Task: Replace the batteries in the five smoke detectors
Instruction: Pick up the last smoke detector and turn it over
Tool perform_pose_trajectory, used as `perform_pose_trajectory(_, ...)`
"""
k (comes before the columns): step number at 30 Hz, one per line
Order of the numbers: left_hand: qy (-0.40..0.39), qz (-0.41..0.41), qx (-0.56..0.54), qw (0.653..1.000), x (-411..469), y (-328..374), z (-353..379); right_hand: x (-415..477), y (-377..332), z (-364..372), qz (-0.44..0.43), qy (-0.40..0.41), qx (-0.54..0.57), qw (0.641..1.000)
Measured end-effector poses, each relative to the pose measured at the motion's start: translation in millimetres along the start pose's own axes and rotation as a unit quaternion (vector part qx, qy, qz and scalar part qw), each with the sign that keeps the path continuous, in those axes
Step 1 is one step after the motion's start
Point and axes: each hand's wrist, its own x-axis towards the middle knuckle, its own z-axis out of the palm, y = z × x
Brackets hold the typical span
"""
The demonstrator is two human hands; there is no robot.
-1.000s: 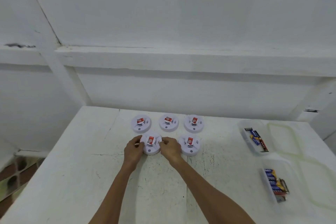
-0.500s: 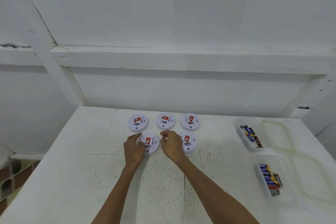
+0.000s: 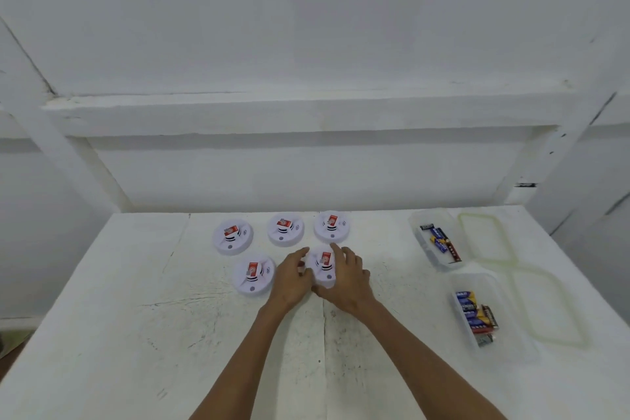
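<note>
Three smoke detectors [image 3: 285, 230] line the counter [image 3: 136, 334] behind two front detectors [image 3: 253, 274]. At their right, the far tub [image 3: 417, 225] lies behind the near tub [image 3: 508, 303].

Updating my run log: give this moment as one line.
left hand: grips front-right round white plastic smoke detector | right hand: grips same detector | batteries: in clear plastic tubs, untouched

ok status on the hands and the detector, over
Left hand and right hand both grip near right detector. It sits on table. Nothing in the way, battery tubs off to the right.
</note>
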Motion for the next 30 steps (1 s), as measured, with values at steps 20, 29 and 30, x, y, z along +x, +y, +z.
perform_pose_trajectory(20, -0.039, 0.038, -0.195, 0.979, 15.8, 14.5, 39.6, -25.1, 47.3, -38.0, 0.017, 0.1, 0.255, 0.962)
perform_pose_trajectory(29, -0.15, 0.052, -0.256, 0.954, 22.8, 38.4, 76.5, -29.0, 78.3, -65.5, 0.141, 0.109, 0.283, 0.942)
perform_pose_trajectory(30, -0.149, 0.041, -0.283, 0.947, 22.3, 41.9, 82.6, -29.5, 81.5, -66.9, 0.157, 0.108, 0.296, 0.936)
